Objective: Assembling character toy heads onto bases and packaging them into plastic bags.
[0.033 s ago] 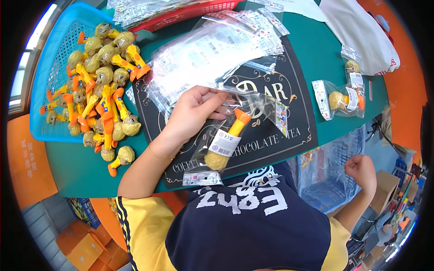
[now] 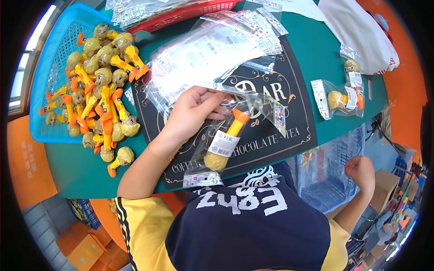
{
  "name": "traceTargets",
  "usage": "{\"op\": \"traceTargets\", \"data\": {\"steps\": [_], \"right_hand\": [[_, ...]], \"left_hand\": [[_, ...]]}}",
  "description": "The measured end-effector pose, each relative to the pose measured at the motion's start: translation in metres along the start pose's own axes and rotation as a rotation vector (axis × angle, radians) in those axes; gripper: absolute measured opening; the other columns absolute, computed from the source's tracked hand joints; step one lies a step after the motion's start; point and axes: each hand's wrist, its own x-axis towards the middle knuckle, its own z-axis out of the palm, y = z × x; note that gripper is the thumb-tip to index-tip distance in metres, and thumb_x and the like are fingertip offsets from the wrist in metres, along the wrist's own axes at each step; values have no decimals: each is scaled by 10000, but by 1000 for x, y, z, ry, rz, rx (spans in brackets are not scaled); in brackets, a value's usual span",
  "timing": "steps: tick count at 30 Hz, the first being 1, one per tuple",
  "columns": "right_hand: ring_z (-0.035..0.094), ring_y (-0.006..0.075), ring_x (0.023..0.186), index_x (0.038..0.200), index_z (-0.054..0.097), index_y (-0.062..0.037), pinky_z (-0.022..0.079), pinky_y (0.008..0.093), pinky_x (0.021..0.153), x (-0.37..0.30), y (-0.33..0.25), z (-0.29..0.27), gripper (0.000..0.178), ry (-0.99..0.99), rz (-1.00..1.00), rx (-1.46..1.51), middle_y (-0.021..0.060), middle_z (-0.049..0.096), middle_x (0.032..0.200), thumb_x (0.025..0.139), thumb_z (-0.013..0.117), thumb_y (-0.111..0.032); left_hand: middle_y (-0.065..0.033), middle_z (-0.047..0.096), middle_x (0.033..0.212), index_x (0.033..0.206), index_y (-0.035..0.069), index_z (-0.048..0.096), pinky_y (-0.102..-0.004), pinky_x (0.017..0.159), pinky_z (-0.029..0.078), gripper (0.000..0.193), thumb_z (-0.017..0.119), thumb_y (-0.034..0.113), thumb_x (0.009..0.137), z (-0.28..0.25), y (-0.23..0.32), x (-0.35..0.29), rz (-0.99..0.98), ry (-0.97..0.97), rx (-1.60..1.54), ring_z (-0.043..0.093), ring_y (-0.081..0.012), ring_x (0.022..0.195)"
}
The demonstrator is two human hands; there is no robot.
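Note:
My left hand [image 2: 199, 110] is closed, thumb against fingers, on the upper edge of a clear plastic bag [image 2: 253, 101]. Inside the bag lies a toy [image 2: 232, 128] with a golden-haired head, a yellow stem and an orange end; a white label wraps its stem. The head points toward me and the orange end lies near my fingers. The bag rests over a black printed mat [image 2: 289, 140]. Off to the right, my right hand [image 2: 360, 170] hangs curled beyond the table edge, beside a blue crate with a clear liner [image 2: 332, 180]; nothing shows in its fingers.
A blue basket [image 2: 40, 106] heaped with similar toys stands at left, several spilling onto the green table [image 2: 68, 167]. Flat clear bags [image 2: 203, 54] are piled beyond my left hand, before a red basket [image 2: 181, 16]. Bagged toys [image 2: 337, 100] and white cloth [image 2: 361, 40] lie at right.

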Motion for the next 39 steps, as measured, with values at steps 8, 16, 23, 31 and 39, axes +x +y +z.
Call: {"op": "traceTargets", "data": {"steps": [8, 16, 23, 31, 39], "right_hand": [[649, 245, 792, 973, 667, -8, 509, 324, 706, 25, -138, -8, 247, 31, -685, 428, 128, 670, 925, 731, 708, -25], [602, 270, 993, 1082, 622, -13, 461, 344, 886, 124, -233, -8, 268, 524, -1000, 439, 119, 638, 1071, 851, 652, -146], [597, 255, 913, 1108, 583, -33, 480, 341, 794, 163, -235, -5, 530, 530, -581, 123, 109, 612, 1039, 723, 769, -345], [519, 157, 607, 819, 602, -6, 421, 280, 581, 166, -266, -29, 245, 397, -722, 416, 71, 572, 686, 760, 738, -201], [615, 282, 768, 944, 644, -44, 485, 359, 698, 240, -320, -29, 316, 554, -730, 147, 96, 636, 816, 786, 695, -313]], "left_hand": [[-100, 644, 1052, 1086, 33, 536, -230, 710, 545, 189, 526, 174, 962, -2, 0, -3, 44, 3, -36, 665, -143, 849], [-90, 652, 1036, 1081, 80, 491, -229, 717, 526, 156, 489, 201, 983, 3, -4, -1, 86, -78, -95, 651, -128, 900], [-152, 656, 1071, 1094, 120, 438, -264, 780, 500, 142, 432, 232, 1008, 0, -1, -4, 98, -149, -152, 629, -168, 975], [-164, 655, 1073, 1092, 116, 430, -273, 805, 492, 152, 433, 242, 1009, -1, -2, -5, 137, -170, -188, 628, -164, 966], [-154, 653, 1074, 1101, 113, 430, -306, 818, 499, 160, 433, 243, 1007, 2, -2, 0, 174, -178, -204, 622, -181, 996]]}}
